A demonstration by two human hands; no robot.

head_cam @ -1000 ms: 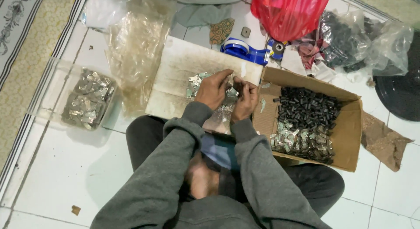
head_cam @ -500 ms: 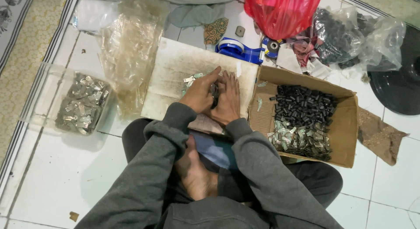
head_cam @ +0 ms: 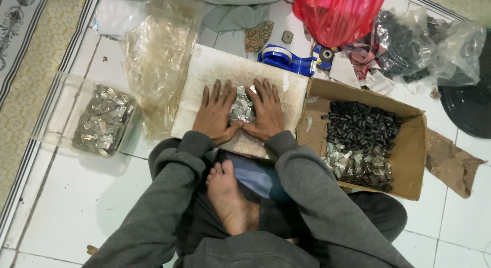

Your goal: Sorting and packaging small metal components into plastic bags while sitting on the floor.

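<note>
Grip flat, open: left hand (head_cam: pixel 215 114), right hand (head_cam: pixel 266 112) cupping metal clips (head_cam: pixel 241 108).

A brown cardboard box (head_cam: pixel 409 160) lies open at the right, flaps spread — black cylindrical pieces fill its upper half, small silvery metal pieces its lower. At the left, a clear plastic bag (head_cam: pixel 61 140) lies flat on the tiles, holding more silvery pieces. A red plastic bag (head_cam: pixel 337 12) bulges at the top, and beside it, right — clear bags of dark parts (head_cam: pixel 409 43). Crumpled empty clear bags (head_cam: pixel 153 58) lie upper left.
</note>
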